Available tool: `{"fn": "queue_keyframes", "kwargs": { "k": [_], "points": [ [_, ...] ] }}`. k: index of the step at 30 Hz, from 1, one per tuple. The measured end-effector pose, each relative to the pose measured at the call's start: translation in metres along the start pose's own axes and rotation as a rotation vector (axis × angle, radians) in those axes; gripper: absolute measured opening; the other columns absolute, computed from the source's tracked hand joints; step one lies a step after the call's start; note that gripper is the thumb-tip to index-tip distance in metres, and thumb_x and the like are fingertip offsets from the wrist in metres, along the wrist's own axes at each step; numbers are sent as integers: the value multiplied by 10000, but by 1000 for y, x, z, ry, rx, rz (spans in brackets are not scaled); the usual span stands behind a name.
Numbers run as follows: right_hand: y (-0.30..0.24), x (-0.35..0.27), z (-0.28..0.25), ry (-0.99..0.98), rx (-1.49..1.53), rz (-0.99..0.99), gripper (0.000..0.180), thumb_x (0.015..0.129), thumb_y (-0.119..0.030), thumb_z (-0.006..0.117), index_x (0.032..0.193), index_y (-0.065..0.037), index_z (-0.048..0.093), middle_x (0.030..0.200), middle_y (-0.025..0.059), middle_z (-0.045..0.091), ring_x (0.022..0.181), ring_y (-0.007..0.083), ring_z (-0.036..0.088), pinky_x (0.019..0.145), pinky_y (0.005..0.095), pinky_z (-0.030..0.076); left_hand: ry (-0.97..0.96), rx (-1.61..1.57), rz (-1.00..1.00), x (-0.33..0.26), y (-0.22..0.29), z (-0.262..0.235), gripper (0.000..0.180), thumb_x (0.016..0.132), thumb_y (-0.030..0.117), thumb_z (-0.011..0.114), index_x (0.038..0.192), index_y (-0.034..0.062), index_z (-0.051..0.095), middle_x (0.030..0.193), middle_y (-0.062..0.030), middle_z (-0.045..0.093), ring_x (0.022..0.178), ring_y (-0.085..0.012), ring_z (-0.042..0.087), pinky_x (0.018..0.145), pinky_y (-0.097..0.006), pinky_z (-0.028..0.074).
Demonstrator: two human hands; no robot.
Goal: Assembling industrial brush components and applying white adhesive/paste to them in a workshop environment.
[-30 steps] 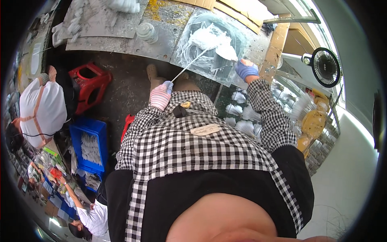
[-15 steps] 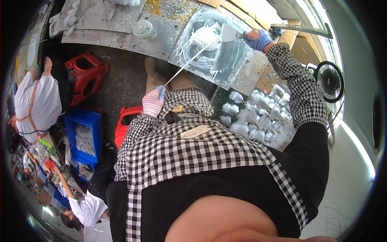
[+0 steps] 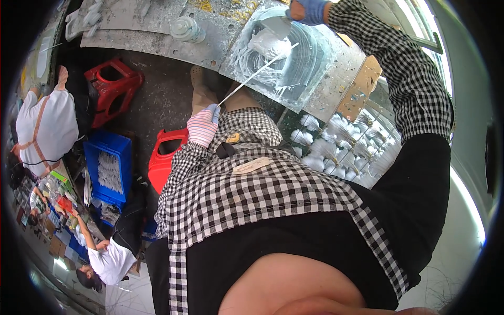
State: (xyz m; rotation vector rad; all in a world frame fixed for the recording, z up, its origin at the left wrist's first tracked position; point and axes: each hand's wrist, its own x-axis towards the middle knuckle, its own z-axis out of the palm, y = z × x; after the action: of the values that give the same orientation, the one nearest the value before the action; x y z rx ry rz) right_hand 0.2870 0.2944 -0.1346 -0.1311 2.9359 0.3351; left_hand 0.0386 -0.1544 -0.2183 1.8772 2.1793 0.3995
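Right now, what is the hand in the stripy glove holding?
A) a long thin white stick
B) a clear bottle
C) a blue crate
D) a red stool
A: the left hand in the striped glove grips the near end of a long thin white stick, whose far end reaches into the white paste on the glass panel.

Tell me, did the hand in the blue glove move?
Yes. The right hand slid from the slab's right edge to its far edge, above the white paste.

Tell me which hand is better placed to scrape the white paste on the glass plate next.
The right hand: it holds the scraper directly over the white paste on the glass plate. The left hand grips the thin stick from farther back.
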Motion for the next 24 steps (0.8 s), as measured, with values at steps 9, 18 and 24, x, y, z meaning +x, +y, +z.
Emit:
{"fn": "queue_keyframes", "kwargs": {
  "k": [9,18,24],
  "points": [
    [-41,7,5,56,365,50,265,788,-300,623,731,-47,679,708,171,649,610,322,628,575,432,479,48,1,66,7,-17,-20,208,947,286,602,1015,113,695,808,-131,689,714,-336,666,645,-437,527],
    [-61,-110,18,-274,9,403,135,851,-193,597,813,-88,674,692,136,660,669,330,680,619,456,543,23,-115,-14,15,-27,-21,230,963,285,588,1033,97,701,865,-163,701,775,-364,674,705,-444,538],
    [-141,-53,17,-163,265,671,243,866,-292,576,828,-93,710,741,154,689,695,325,696,649,437,553,9,-211,-161,23,-6,-7,242,951,267,633,1025,52,718,895,-220,696,852,-394,676,754,-430,540]
  ]
}}
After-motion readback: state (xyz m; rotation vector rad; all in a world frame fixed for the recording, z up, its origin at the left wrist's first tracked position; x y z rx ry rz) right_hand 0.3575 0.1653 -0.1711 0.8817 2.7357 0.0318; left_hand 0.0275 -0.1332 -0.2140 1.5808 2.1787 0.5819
